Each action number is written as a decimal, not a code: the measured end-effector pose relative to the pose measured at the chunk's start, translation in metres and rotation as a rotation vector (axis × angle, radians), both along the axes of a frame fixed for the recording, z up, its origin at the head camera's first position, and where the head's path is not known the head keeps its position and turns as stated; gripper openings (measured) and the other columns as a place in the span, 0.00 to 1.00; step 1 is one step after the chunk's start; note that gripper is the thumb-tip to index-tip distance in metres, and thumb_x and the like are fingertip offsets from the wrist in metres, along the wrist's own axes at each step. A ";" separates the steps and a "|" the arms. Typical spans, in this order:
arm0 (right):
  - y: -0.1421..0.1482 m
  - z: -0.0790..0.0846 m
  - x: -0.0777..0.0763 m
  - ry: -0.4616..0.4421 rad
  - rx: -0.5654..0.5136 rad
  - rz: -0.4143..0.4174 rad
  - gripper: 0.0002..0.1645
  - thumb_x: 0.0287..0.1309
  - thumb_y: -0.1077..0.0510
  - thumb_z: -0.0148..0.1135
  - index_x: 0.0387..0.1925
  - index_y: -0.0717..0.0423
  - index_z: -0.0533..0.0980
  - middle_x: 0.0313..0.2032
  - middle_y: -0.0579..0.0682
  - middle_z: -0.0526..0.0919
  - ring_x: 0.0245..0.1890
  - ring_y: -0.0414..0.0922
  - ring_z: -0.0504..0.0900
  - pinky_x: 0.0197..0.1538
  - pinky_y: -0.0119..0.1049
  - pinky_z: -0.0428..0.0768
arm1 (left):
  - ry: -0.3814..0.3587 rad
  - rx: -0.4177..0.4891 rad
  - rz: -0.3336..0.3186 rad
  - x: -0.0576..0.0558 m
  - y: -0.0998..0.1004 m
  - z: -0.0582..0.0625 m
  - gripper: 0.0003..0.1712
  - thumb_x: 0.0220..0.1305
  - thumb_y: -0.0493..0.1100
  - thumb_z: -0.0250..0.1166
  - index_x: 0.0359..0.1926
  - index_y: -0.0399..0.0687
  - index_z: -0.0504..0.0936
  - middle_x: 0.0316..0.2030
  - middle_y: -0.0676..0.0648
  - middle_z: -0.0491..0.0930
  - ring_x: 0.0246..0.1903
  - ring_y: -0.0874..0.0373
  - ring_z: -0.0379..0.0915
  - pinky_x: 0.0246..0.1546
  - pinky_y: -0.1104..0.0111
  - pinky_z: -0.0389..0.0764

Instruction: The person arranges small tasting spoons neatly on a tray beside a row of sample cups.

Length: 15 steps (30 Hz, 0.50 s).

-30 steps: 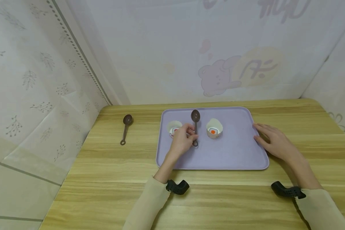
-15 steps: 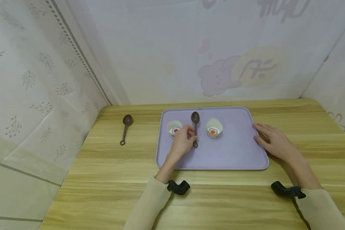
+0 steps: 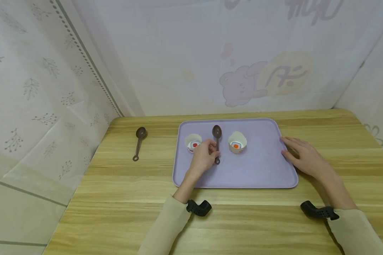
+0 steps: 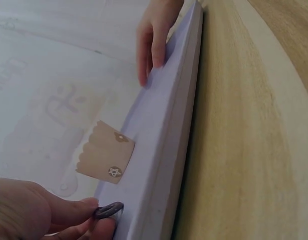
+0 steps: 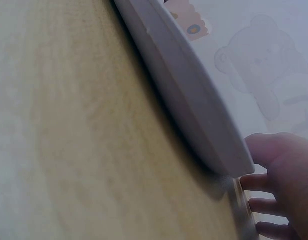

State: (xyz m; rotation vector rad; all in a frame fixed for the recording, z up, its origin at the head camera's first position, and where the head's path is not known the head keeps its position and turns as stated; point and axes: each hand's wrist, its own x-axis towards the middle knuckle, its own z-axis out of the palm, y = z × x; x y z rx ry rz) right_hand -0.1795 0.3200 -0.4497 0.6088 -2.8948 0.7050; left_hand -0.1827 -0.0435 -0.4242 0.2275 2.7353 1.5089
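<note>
Head view: a pale purple tray (image 3: 265,171) lies on a wooden counter (image 3: 115,198). On the tray's left half, a brown spoon (image 3: 217,132) is between a left cup (image 3: 193,137) with a red mark inside and a right cup (image 3: 237,149) with an orange one. The spoon's long axis points away from the person, bowl farthest, ringed end nearest. The left hand (image 3: 203,156) is at its handle, thumb and fingers pinching from the left, with the bowl beyond them. The right hand (image 3: 303,156) is well apart from the spoon, fingers slightly spread, touching the tray's right edge. A second spoon (image 3: 141,132) lies on the counter, left of the tray.

Left wrist view: the handle's ring shows past the left thumb; the rest of the spoon is hidden or out of frame. Whether it touches the tray is hard to tell. Only one cup shows.

Right wrist view: the right hand is cut off at the right, fingers apart, one against the tray's rim. A cup is partly visible at the top; the spoon cannot be made out.
</note>
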 end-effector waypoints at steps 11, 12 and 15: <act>0.000 0.000 0.000 0.001 -0.013 -0.002 0.33 0.71 0.51 0.60 0.71 0.62 0.67 0.66 0.72 0.68 0.65 0.74 0.63 0.62 0.70 0.61 | 0.017 -0.037 0.010 0.000 0.001 -0.001 0.12 0.61 0.30 0.70 0.45 0.30 0.80 0.29 0.43 0.84 0.17 0.59 0.78 0.20 0.74 0.78; 0.000 0.000 0.000 0.001 -0.012 -0.001 0.33 0.71 0.51 0.60 0.71 0.62 0.67 0.66 0.72 0.68 0.65 0.74 0.63 0.63 0.70 0.61 | 0.015 -0.036 0.012 0.000 0.001 -0.001 0.12 0.61 0.30 0.70 0.45 0.30 0.80 0.29 0.43 0.84 0.17 0.59 0.78 0.20 0.74 0.78; 0.001 0.000 0.000 -0.004 -0.010 0.002 0.33 0.72 0.51 0.58 0.72 0.62 0.66 0.66 0.72 0.68 0.64 0.74 0.63 0.63 0.70 0.60 | 0.004 -0.032 0.017 0.000 0.002 -0.001 0.13 0.61 0.30 0.70 0.45 0.29 0.80 0.29 0.43 0.84 0.18 0.59 0.78 0.21 0.73 0.78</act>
